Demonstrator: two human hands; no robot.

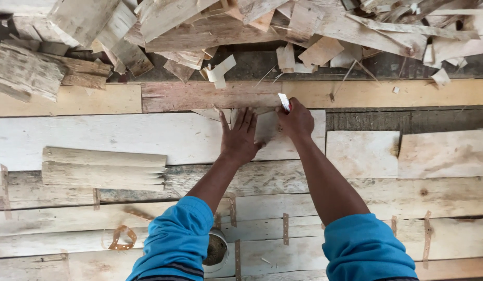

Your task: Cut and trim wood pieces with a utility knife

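Seemingly risky: left hand (239, 138) lies flat and open on a thin wood sheet (266, 126), just beside the small blade (284, 102) gripped by the right hand (296, 121); a slip could cut fingers.

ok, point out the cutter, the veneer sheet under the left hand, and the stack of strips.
cutter (284, 102), head view, on its white tip above the right hand's fingers
veneer sheet (266, 127), head view, bare patch between both hands
stack of strips (103, 169), head view, middle of top strip

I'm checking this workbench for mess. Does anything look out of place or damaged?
Yes: broken wood scraps lie heaped untidily along the far edge, and a curled strip lies loose on the boards. The veneer sheet under both hands looks intact.
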